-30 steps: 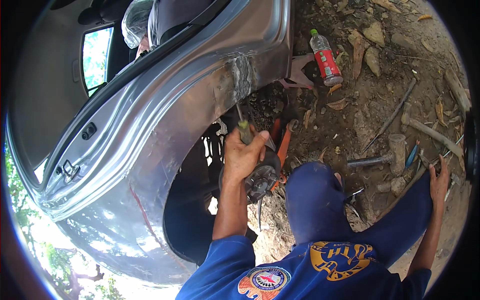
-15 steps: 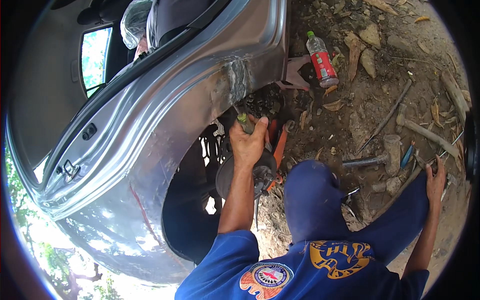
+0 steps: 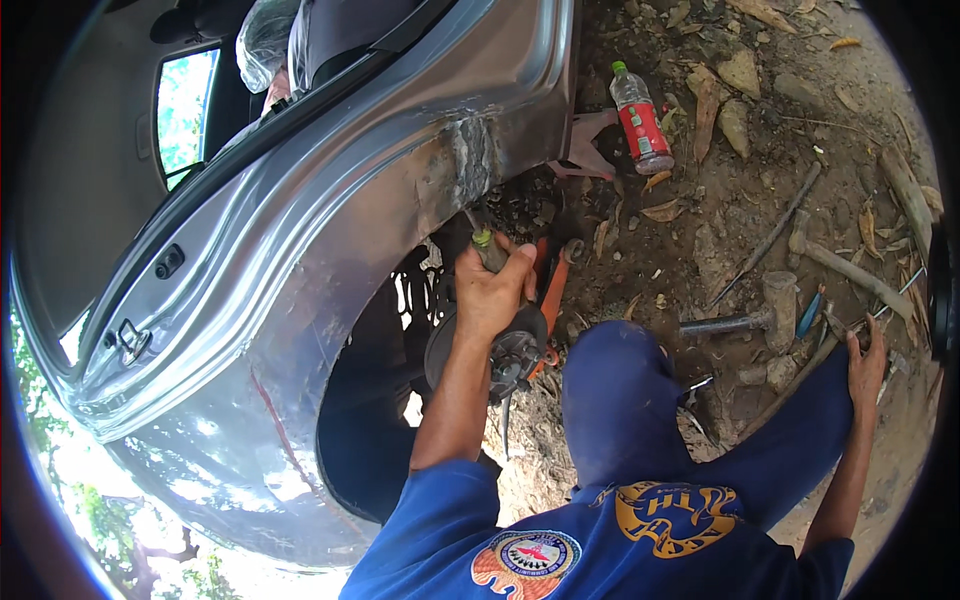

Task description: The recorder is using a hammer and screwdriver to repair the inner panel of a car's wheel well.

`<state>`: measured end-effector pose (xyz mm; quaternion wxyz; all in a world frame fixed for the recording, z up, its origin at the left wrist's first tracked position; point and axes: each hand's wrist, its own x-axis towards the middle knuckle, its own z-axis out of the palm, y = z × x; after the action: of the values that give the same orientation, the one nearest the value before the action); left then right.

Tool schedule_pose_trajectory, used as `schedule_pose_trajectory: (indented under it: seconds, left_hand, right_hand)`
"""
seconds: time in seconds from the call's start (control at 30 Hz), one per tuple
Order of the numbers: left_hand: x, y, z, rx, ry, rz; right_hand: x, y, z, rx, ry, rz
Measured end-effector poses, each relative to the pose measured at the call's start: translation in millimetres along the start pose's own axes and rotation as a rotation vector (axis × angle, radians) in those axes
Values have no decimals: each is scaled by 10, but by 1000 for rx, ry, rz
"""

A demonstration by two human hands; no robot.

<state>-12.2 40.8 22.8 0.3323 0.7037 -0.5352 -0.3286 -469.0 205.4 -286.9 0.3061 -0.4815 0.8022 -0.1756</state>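
Left grip [image 3: 490, 292] on a green-handled screwdriver [image 3: 488, 250] at the wheel-arch panel [image 3: 370, 225].
My left grip is closed round the handle; the shaft runs ahead of it to the panel's edge, below the rough patch [image 3: 474, 160]. I can't tell whether the tip touches. I'd keep wrist and shaft aligned, pressing steadily, knuckles clear of the hub [image 3: 512, 362] beside my wrist. My right grip [image 3: 866, 362], loosely spread, rests on my leg [image 3: 815, 400], apparently holding nothing.

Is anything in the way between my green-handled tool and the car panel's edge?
Nothing visible. Your left hand grips the green-handled tool directly, and the tool's far end reaches the grey car panel's edge; whether it touches there, I cannot tell.
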Motion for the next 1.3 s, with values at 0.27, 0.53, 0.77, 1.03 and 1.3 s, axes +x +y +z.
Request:
schedule_pose_trajectory:
  seconds: [0.27,0.53,0.77,1.03,1.3]
  left_hand:
    - [11,337,-106,28,-152,-112]
    - [116,236,-176,161,-167,-41]
    - [-9,186,26,-41,-31,-32]
    - [-96,2,-176,120,-61,-28]
    - [-44,174,-219,117,-155,-72]
  right_hand:
    - [-11,-7,-68,54,-33,62]
    - [25,41,-55,101,-20,79]
    - [16,144,21,-48,62,-85]
    - [33,50,-12,157,-27,73]
    - [39,119,-2,134,-9,68]
